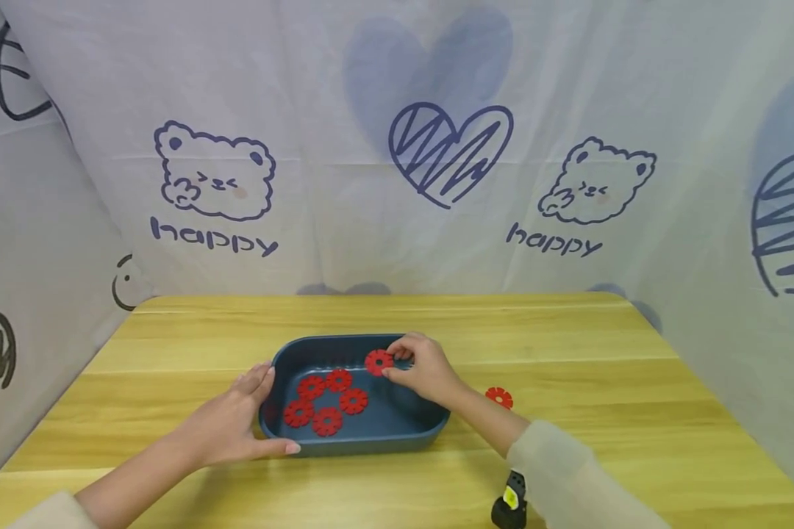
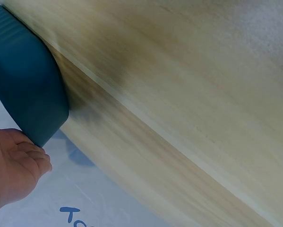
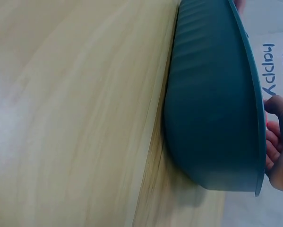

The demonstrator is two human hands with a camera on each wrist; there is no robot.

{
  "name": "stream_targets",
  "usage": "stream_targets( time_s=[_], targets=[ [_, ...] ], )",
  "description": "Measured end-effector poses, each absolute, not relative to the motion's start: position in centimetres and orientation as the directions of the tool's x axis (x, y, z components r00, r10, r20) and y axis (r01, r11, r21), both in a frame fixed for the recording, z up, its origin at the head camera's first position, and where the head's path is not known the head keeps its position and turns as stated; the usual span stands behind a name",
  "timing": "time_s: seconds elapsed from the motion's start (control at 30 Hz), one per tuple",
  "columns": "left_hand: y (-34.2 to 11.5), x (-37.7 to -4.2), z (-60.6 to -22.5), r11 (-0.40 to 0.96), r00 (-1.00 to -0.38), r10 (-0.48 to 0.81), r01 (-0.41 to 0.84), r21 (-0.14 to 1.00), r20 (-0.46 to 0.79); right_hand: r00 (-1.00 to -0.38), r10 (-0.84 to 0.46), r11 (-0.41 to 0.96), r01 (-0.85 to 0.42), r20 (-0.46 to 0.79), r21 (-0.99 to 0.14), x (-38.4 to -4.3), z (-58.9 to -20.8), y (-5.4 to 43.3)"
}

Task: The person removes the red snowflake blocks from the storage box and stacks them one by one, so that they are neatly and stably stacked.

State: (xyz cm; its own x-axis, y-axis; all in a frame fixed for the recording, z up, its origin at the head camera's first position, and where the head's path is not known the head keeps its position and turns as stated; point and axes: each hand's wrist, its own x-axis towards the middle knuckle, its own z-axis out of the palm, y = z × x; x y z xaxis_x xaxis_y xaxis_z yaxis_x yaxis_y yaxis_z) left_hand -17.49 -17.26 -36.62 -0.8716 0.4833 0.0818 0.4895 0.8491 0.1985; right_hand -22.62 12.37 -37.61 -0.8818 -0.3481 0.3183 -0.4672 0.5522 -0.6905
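Note:
A dark teal rectangular basin (image 1: pixel 397 426) with rounded corners stands on the table. My left hand (image 1: pixel 234 419) holds its left end, thumb along the front wall and fingers at the left rim. In the left wrist view, the fingers (image 2: pixel 30 158) bend at the basin's rim. Above the right half of the basin, my right hand (image 1: pixel 426 371) pinches a red notched interlocking disc (image 1: pixel 371 363) between thumb and fingers. Several like red discs (image 1: pixel 327 422) lie flat on the basin's floor, toward the left. The right wrist view has the basin wall partly covering the right hand (image 3: pixel 280 137).
Another red disc (image 1: pixel 499 397) lies on the wooden table (image 1: pixel 569 345), right of the basin beyond my right forearm. A black strap-like item with a yellow mark (image 1: pixel 511 499) is near my right sleeve. Patterned white cloth (image 1: pixel 344 220) hangs behind and at both sides.

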Motion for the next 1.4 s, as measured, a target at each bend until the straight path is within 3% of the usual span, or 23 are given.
stream_targets(
  time_s=[0.27,0.97,1.4],
  targets=[
    [-17.4,-17.6,-36.7,0.851,-0.873,0.481,0.487,0.196,0.080,-0.863,-0.330,0.575,-0.505,0.382,-0.643,-22.2,-37.6,13.9],
    [-17.2,-17.6,-37.0,0.849,-0.870,0.485,0.492,0.195,0.086,-0.834,-0.106,0.646,-0.471,0.541,-0.600,-20.4,-38.4,19.3],
    [-17.5,-17.5,-36.9,0.852,-0.873,0.478,0.487,0.191,0.093,-0.868,-0.070,0.711,-0.389,0.491,-0.585,-19.1,-40.0,23.1]
  ],
)
